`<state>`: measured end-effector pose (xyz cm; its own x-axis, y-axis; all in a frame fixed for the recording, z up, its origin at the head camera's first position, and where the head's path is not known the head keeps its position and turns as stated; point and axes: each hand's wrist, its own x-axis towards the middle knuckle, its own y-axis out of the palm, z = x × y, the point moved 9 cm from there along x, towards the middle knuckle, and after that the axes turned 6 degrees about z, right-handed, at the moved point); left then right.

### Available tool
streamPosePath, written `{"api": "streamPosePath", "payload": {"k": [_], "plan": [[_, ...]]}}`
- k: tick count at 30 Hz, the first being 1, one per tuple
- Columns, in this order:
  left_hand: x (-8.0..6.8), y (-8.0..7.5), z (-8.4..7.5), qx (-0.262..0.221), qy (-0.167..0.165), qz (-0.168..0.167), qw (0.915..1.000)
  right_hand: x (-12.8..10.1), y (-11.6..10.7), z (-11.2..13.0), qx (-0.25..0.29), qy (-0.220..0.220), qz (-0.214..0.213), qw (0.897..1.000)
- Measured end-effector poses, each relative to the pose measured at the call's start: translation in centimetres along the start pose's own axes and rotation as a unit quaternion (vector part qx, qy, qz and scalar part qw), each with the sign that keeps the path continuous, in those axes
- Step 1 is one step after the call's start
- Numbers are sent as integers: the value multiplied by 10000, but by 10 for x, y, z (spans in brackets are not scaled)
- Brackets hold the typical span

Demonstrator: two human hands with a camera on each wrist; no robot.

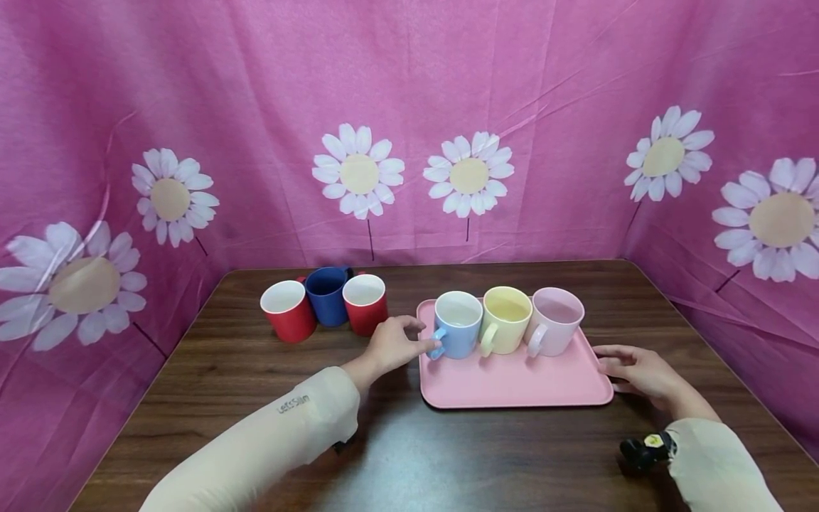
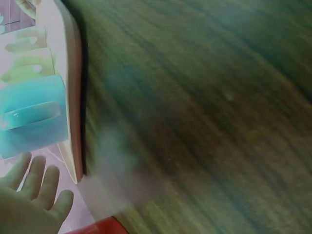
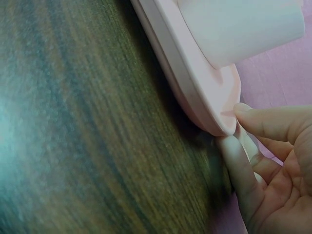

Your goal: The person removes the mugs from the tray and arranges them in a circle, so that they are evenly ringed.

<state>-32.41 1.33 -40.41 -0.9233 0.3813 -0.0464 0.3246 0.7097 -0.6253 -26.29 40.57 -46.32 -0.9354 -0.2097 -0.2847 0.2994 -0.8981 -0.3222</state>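
Observation:
On a pink tray (image 1: 512,387) stand a light blue mug (image 1: 458,338), a pale yellow mug (image 1: 508,334) and a pale pink mug (image 1: 558,336) in a row, handles toward the front. My left hand (image 1: 398,341) is at the tray's left end, its thumb tip right at the blue mug's handle. In the left wrist view the fingers (image 2: 35,183) of that hand are spread and relaxed, just beside the blue mug (image 2: 34,117). At the other end, my right hand (image 1: 643,373) pinches the tray's rim, thumb above and fingers below, as the right wrist view shows at the tray's corner (image 3: 222,124).
To the left, two red mugs (image 1: 291,323) with white insides and a dark blue mug (image 1: 328,302) stand close together on the brown wooden table (image 1: 409,462). A pink cloth (image 1: 409,85) with large daisies hangs behind and along both sides.

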Motion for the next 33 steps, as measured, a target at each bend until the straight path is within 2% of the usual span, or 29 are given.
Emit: {"api": "streamPosePath", "payload": {"k": [12, 21, 29, 33], "plan": [[12, 6, -19, 26, 697, 754, 9947, 2, -1, -1, 70, -35, 12, 10000], [18, 12, -15, -342, 489, 1377, 9887, 1, -1, 0, 64, -42, -6, 10000], [18, 15, -15, -665, 511, 1590, 9837, 0, 1, 2, 134, -69, 47, 9999], [17, 16, -13, -937, 381, 1698, 9803, -1, 1, 2, 185, -32, 35, 9998]]}}
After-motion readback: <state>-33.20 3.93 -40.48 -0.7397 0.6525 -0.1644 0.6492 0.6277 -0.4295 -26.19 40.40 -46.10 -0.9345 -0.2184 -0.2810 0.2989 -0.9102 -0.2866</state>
